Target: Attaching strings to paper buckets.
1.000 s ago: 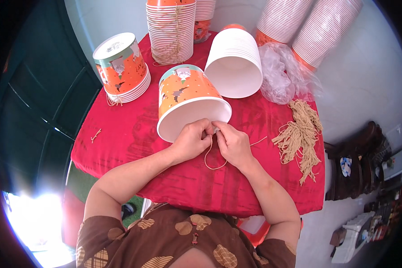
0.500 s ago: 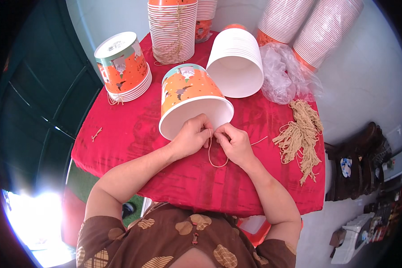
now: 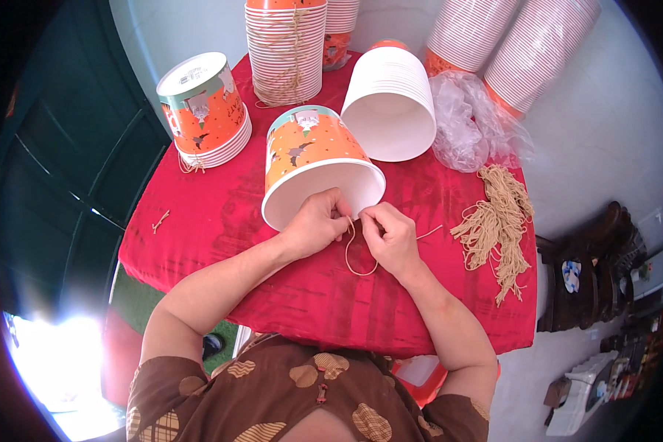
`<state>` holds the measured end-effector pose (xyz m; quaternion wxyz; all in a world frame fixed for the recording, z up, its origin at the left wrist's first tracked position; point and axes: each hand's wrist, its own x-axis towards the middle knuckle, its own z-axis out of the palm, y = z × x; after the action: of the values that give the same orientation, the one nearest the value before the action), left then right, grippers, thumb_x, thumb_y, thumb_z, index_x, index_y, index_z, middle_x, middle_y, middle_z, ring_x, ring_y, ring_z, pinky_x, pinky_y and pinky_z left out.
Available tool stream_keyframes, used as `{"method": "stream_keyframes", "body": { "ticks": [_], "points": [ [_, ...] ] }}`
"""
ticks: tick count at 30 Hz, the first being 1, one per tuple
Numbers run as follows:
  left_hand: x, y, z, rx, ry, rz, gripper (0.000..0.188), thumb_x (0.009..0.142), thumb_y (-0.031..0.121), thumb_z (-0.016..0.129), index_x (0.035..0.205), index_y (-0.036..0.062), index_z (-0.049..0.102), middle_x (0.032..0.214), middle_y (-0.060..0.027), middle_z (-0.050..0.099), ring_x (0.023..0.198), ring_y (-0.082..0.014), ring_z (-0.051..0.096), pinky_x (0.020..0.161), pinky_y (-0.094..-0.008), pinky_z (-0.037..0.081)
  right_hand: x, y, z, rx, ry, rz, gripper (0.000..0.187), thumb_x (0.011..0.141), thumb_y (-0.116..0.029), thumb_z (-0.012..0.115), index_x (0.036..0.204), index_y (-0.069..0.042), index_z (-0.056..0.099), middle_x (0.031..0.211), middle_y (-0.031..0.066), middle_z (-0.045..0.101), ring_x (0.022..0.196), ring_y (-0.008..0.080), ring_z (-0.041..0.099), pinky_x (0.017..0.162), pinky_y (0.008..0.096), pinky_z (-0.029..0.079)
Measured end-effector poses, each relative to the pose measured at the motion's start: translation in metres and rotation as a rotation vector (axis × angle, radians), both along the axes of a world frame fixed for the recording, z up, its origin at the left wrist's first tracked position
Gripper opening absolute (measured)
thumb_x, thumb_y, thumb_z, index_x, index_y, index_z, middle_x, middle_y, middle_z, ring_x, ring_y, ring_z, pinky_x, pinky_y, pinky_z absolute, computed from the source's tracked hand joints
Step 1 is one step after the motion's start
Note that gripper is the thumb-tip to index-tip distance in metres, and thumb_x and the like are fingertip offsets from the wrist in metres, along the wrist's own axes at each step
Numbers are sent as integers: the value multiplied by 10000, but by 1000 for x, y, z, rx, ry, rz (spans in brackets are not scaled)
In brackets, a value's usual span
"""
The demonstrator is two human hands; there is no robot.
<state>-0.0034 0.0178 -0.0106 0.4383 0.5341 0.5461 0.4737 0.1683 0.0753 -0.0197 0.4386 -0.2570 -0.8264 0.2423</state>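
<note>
An orange paper bucket (image 3: 313, 147) with a green band lies tipped on its side, its white mouth towards me. At its near rim my left hand (image 3: 318, 225) is closed, pinching a thin tan cord (image 3: 348, 258) between thumb and forefinger. Close beside it, my right hand (image 3: 392, 234) is also closed in a pinch on the cord at the rim. Below the two hands the cord hangs in a loose loop, and a tail sticks out to the right of my right hand. My fingers hide where the cord meets the bucket.
A tan cord bundle (image 3: 497, 228) lies at the right, below crumpled clear plastic (image 3: 460, 121). White nested buckets (image 3: 390, 103) lie behind. An upside-down bucket stack (image 3: 202, 110) stands left, a tall corded stack (image 3: 286, 55) at the back. A cord scrap (image 3: 160, 221) rests on the red cloth (image 3: 302, 309).
My right fingertips have drawn slightly to the right, widening the small gap between the hands. The cord's loop has shifted a little; the bucket stays in place.
</note>
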Motion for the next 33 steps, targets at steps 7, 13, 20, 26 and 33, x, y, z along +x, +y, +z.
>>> {"method": "stream_keyframes", "body": {
  "ticks": [7, 13, 20, 26, 33],
  "points": [
    [5, -4, -2, 54, 162, 60, 72, 808, -27, 604, 852, -8, 550, 748, -102, 611, 633, -183, 606, 566, -324, 492, -8, 1, 1, 72, 29, -50, 133, 787, 15, 658, 915, -20, 654, 827, 123, 596, 760, 296, 622, 639, 391, 507],
    [12, -5, -2, 359, 420, 102, 105, 793, -29, 609, 875, 4, 553, 826, -166, 637, 750, -345, 641, 664, -406, 515, -8, 4, -8, 69, -32, -70, 109, 811, -35, 650, 913, -52, 681, 845, 138, 619, 803, 322, 629, 662, 419, 510],
    [8, -1, -5, 439, 567, 70, 120, 807, -29, 608, 892, 6, 531, 884, -188, 632, 796, -392, 643, 657, -452, 529, -7, 2, -6, 16, -107, -84, 94, 815, -58, 651, 903, -57, 682, 844, 148, 638, 800, 335, 633, 667, 435, 516],
    [9, -1, -6, 504, 747, 91, 137, 803, -22, 587, 917, 3, 516, 895, -184, 598, 756, -377, 642, 616, -446, 544, -8, 2, -5, 0, -126, -85, 92, 821, -63, 648, 905, -52, 681, 857, 153, 650, 812, 338, 640, 670, 439, 518],
    [7, -4, -7, 543, 969, 107, 156, 782, 2, 600, 907, -12, 508, 871, -182, 568, 709, -344, 642, 594, -422, 551, -7, 1, -2, -32, -133, -74, 104, 828, -62, 641, 922, -47, 682, 863, 161, 654, 816, 341, 644, 677, 440, 519]
  ]
}}
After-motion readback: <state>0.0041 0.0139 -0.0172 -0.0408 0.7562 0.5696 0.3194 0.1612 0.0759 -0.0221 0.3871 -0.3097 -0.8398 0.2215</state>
